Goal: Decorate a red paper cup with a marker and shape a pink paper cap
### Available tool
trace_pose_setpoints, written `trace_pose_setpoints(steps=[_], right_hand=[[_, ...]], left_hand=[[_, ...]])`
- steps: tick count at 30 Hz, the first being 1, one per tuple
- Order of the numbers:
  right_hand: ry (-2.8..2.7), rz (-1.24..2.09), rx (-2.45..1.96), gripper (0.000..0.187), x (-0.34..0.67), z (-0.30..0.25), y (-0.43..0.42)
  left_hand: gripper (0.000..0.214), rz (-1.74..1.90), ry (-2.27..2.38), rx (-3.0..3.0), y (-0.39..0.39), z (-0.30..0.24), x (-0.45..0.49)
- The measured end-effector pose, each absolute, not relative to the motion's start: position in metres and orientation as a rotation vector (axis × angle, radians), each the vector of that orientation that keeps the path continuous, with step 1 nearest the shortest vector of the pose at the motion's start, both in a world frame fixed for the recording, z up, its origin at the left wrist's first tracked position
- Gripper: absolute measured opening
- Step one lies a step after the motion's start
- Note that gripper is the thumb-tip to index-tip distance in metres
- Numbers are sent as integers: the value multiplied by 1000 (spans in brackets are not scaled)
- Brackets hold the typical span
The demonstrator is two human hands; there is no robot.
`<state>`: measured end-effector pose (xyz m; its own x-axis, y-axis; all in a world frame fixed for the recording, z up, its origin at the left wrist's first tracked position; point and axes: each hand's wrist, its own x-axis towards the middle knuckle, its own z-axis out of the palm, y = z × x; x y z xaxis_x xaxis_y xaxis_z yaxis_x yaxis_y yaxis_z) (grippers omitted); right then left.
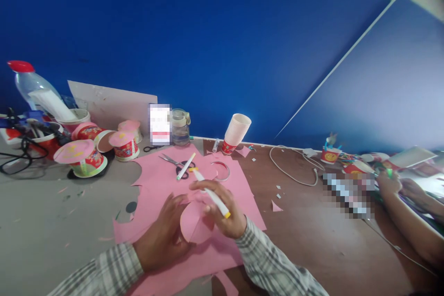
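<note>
My right hand is closed around a white marker with a yellow end, its tip pointing up and away from me. My left hand rests on a pink paper sheet, its fingers pinching a round pink paper cutout that stands between both hands. Just beyond them lie a second white marker and black-handled scissors on the pink sheet. Both of my sleeves are grey plaid.
Paper cups capped with pink discs cluster at the left beside a red-capped bottle. A stack of cups leans at the back. A white cable crosses the brown table. Another person's arms work at the right.
</note>
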<state>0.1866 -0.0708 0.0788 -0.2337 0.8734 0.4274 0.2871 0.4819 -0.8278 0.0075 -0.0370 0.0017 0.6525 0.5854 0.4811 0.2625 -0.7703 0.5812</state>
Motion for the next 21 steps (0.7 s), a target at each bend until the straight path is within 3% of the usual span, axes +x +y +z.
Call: trace_pose_setpoints(steps=[11,21], right_hand=[[-2015,443,-943,43,178,56,-86],[-2121,452,-900,48,171,59,-86]], left_hand=[[77,873,683,2392,-38,3,9],[69,876,682,2383,-38,7,10]])
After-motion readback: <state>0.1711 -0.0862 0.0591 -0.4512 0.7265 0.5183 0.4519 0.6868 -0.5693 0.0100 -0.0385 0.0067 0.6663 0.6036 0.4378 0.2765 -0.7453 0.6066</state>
